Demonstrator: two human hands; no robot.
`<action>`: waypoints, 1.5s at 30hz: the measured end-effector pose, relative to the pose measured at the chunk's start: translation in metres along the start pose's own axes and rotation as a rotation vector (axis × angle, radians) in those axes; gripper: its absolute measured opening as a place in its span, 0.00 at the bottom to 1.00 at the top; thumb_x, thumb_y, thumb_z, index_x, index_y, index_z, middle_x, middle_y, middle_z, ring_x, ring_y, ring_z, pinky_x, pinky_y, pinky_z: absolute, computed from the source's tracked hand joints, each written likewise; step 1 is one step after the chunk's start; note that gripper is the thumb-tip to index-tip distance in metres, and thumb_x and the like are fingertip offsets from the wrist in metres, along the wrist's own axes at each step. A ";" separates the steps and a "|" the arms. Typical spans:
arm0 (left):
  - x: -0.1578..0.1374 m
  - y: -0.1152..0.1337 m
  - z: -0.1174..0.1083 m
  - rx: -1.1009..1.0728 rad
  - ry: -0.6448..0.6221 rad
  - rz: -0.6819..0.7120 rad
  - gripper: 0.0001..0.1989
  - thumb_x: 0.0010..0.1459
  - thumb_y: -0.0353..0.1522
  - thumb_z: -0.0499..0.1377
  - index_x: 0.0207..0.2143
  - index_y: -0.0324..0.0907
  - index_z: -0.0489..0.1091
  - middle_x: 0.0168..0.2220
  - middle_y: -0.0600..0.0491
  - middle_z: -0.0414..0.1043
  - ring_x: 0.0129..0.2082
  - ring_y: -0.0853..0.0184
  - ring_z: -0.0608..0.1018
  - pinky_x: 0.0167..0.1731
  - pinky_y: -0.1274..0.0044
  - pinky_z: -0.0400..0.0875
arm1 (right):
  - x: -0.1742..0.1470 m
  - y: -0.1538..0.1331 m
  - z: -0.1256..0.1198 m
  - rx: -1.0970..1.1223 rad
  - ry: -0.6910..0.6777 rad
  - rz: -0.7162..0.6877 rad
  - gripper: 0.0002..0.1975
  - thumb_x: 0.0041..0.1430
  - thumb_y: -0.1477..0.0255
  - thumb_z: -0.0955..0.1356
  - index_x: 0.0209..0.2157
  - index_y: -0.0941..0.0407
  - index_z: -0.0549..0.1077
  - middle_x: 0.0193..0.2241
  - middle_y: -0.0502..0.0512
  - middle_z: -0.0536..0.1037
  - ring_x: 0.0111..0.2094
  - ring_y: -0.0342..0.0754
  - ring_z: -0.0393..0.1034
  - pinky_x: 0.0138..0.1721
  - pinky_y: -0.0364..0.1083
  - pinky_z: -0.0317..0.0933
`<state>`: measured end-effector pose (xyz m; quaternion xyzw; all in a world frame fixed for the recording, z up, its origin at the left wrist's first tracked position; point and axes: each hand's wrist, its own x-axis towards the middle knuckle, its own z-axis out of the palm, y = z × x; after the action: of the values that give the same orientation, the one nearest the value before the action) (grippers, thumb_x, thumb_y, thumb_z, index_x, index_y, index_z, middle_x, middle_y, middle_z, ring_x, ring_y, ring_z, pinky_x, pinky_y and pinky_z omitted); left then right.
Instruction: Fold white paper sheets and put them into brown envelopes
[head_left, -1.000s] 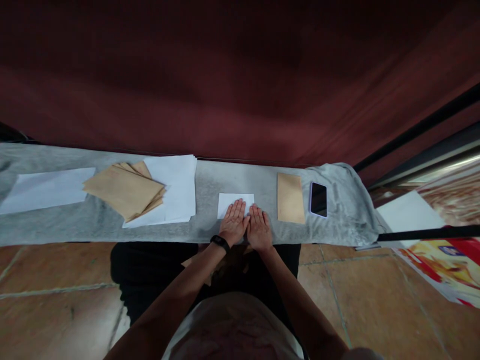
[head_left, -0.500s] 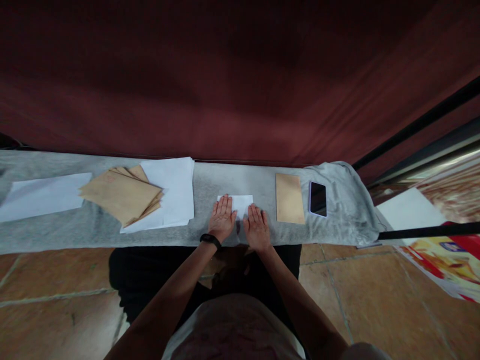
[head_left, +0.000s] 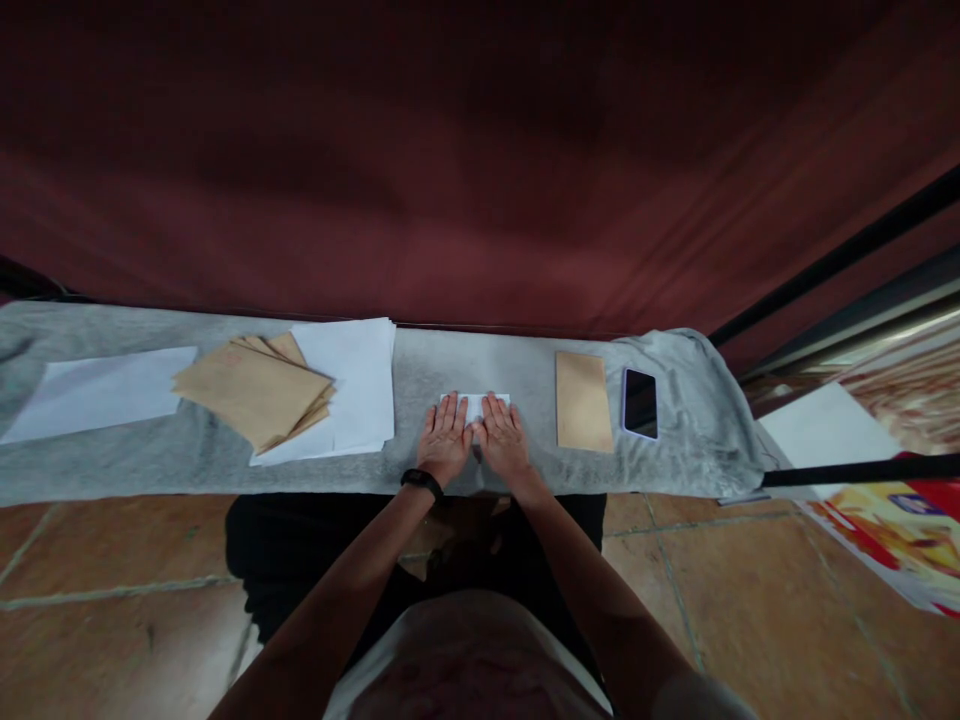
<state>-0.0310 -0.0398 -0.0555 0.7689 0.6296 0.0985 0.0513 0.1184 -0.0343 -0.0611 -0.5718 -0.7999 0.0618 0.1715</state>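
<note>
A small white piece of paper (head_left: 478, 404), apparently folded, lies on the grey cloth (head_left: 510, 355) in front of me. My left hand (head_left: 445, 440) rests flat on its left part, fingers stretched out and pointing away from me. Flat on the right part is my right hand (head_left: 502, 440), also with straight fingers. The thumbs nearly meet over the paper, and much of the sheet is hidden under both palms. To the right of my hands a single brown envelope (head_left: 583, 402) lies on the cloth.
Left of my hands are a stack of white paper (head_left: 364, 380), several brown envelopes (head_left: 255, 392) overlapping it, and another white sheet (head_left: 112, 392). A phone (head_left: 640, 404) lies at the right. Behind the narrow surface hangs a dark red cloth (head_left: 480, 250); black bars (head_left: 862, 470) stand at the right.
My right hand has slid left and slightly forward over the paper, closer to my left hand. The left hand stays almost in place. The whole view has shifted slightly.
</note>
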 end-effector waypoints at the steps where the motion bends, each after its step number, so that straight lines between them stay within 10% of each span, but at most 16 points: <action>1: -0.001 -0.001 0.000 -0.001 0.011 -0.008 0.31 0.70 0.36 0.42 0.72 0.34 0.49 0.74 0.41 0.46 0.74 0.55 0.50 0.70 0.57 0.47 | -0.001 0.002 -0.001 -0.008 0.002 0.008 0.28 0.74 0.65 0.57 0.70 0.62 0.55 0.70 0.66 0.58 0.71 0.56 0.52 0.69 0.62 0.47; 27: -0.024 -0.039 -0.011 0.059 0.056 -0.102 0.30 0.70 0.37 0.42 0.71 0.38 0.53 0.72 0.44 0.54 0.72 0.53 0.55 0.70 0.55 0.48 | -0.021 0.033 -0.010 -0.077 0.068 0.113 0.28 0.74 0.68 0.56 0.70 0.62 0.56 0.70 0.65 0.59 0.69 0.58 0.55 0.68 0.61 0.46; 38: -0.023 0.014 -0.006 -0.079 0.027 0.126 0.29 0.70 0.33 0.40 0.71 0.33 0.52 0.72 0.43 0.53 0.73 0.61 0.54 0.71 0.64 0.52 | -0.021 -0.006 -0.008 0.000 0.023 0.005 0.25 0.75 0.70 0.55 0.68 0.63 0.61 0.69 0.64 0.61 0.69 0.54 0.55 0.69 0.57 0.49; 45: -0.029 0.000 0.001 -0.053 0.074 0.007 0.31 0.71 0.38 0.42 0.70 0.30 0.53 0.72 0.39 0.52 0.73 0.56 0.55 0.70 0.60 0.51 | -0.034 0.008 -0.013 -0.041 0.050 0.037 0.27 0.74 0.67 0.58 0.69 0.64 0.59 0.68 0.66 0.61 0.68 0.59 0.57 0.67 0.61 0.50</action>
<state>-0.0364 -0.0686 -0.0588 0.7654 0.6255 0.1437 0.0482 0.1396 -0.0645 -0.0582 -0.5912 -0.7857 0.0343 0.1789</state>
